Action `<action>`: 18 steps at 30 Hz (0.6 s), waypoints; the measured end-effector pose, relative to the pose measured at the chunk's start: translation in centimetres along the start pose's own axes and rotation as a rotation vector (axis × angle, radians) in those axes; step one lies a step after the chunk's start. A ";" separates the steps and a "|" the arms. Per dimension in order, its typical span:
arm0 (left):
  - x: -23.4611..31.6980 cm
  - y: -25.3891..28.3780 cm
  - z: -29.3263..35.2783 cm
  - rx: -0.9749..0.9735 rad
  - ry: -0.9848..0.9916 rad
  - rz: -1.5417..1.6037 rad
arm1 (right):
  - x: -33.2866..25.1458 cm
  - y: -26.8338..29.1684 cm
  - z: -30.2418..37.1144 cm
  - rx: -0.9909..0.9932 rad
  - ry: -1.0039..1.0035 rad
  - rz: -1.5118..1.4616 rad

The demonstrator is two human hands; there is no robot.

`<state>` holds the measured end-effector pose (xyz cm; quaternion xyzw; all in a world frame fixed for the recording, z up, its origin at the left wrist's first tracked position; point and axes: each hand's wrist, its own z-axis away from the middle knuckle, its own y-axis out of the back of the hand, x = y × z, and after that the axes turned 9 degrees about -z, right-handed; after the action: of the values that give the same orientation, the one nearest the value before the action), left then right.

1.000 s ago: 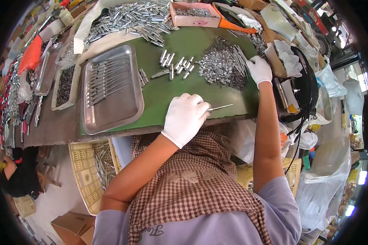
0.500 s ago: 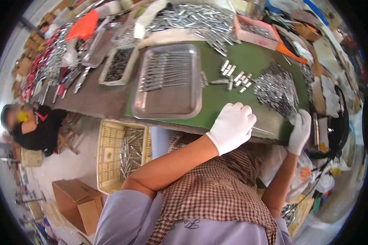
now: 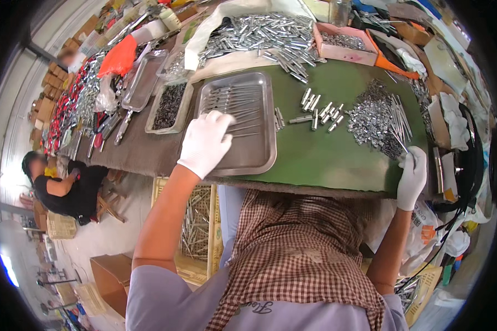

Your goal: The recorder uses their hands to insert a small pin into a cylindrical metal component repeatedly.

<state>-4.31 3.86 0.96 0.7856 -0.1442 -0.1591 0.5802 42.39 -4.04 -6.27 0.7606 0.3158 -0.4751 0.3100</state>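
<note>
My left hand [image 3: 207, 142], in a white glove, is over the left side of a shallow metal tray [image 3: 268, 138]. Its fingers are curled, and what they hold, if anything, is hidden. A row of slim metal rods with thicker left ends [image 3: 240, 102] lies in the tray, the nearest ones beside my fingers. At the right, my gloved right hand [image 3: 413, 179] is closed on a thin metal rod [image 3: 401, 144], pointing up-left at a pile of small shiny metal parts [image 3: 373, 118]. Several thin rods [image 3: 401, 118] lie along that pile's right side.
Short metal cylinders [image 3: 327, 113] lie on the green mat [image 3: 315, 157]. Behind are a heap of metal tubes [image 3: 259, 36] and a pink box [image 3: 345, 52]. A white bin of dark small parts [image 3: 168, 107] stands left of the tray. Another person [image 3: 66, 190] sits at far left.
My left hand has moved left from the mat's front edge, where it held a thin metal rod, to above the tray. My right hand stays by the pile. The view has shifted slightly.
</note>
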 end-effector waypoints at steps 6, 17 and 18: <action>7.8 -0.8 -7.8 0.071 -0.326 0.074 | -1.3 0.1 0.2 -0.028 -0.007 0.001; 15.6 0.7 -5.7 -0.104 -0.402 0.108 | -6.4 1.4 3.4 -0.502 0.204 0.375; 16.6 0.7 -4.6 -0.062 -0.438 0.160 | -6.5 1.1 3.5 -0.506 0.224 0.368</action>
<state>12.66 0.79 1.56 0.7003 -0.3237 -0.2837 0.5696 39.19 -8.59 -1.38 0.7514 0.3132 -0.2309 0.5330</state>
